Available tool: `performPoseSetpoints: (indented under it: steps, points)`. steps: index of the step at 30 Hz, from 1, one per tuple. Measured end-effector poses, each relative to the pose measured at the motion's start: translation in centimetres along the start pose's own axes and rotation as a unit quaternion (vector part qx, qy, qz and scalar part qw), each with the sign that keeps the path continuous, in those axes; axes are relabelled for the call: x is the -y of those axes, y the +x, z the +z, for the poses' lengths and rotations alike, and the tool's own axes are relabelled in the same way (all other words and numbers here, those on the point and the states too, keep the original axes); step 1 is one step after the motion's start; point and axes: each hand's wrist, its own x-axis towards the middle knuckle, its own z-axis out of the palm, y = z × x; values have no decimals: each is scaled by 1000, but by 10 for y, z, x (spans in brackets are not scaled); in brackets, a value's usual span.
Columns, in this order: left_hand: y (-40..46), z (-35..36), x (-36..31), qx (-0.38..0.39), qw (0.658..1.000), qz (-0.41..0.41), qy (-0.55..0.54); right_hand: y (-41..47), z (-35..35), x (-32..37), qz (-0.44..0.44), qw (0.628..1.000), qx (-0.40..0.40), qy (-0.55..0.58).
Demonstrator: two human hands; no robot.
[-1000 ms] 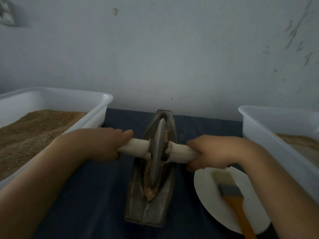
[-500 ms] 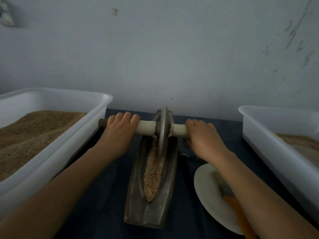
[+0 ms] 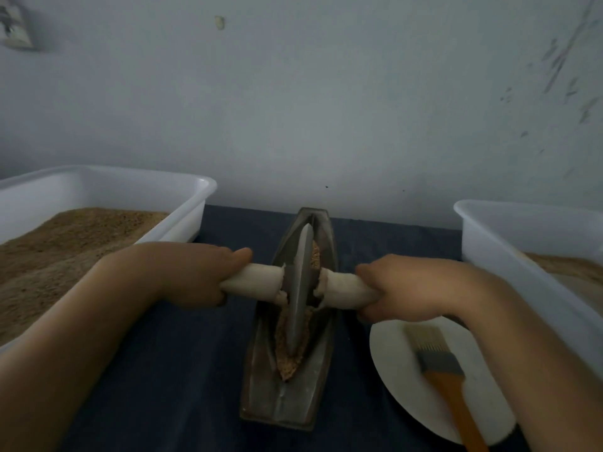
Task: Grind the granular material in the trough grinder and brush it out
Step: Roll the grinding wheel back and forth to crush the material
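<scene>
A boat-shaped metal trough grinder (image 3: 270,396) lies lengthwise on the dark table. Brown granular material (image 3: 287,363) fills its groove. A metal grinding wheel (image 3: 300,288) stands on edge in the middle of the groove, on a white-wrapped axle (image 3: 253,282). My left hand (image 3: 182,272) grips the axle's left end and my right hand (image 3: 401,291) grips its right end. A brush (image 3: 440,363) with pale bristles, grey ferrule and orange handle lies on a white plate (image 3: 391,363) to the right of the trough.
A white tub (image 3: 182,207) holding brown granules stands at the left. Another white tub (image 3: 489,249) with similar material stands at the right, close behind the plate. A grey wall rises just past the trough's far end.
The wheel has rolled back toward me from the trough's far end to its middle, both hands pulling the axle along. The grain is spread along the groove.
</scene>
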Motion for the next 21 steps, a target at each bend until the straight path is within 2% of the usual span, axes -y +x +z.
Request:
performPoseSetpoints:
  steps: [3,6,9,12,15,18,21]
  points:
    - [4,1,0,-10,1000,-1,4,2,0,-1,2,1000,3,9]
    - [17,6,3,-56,998,-15,3,18,5,-8,17,998,-53,0]
    - [38,13,8,-151,987,-45,25,37,15,-17,28,984,-168,-43]
    - [56,24,11,-267,959,-68,61,56,26,-27,35,954,-284,-92]
    - [65,32,9,-369,924,-62,73,68,34,-33,53,931,-345,-107]
    - [66,34,5,-393,913,-67,90,67,36,-35,55,931,-347,-98]
    - [60,30,7,-343,933,-66,85,56,29,-31,36,956,-278,-82]
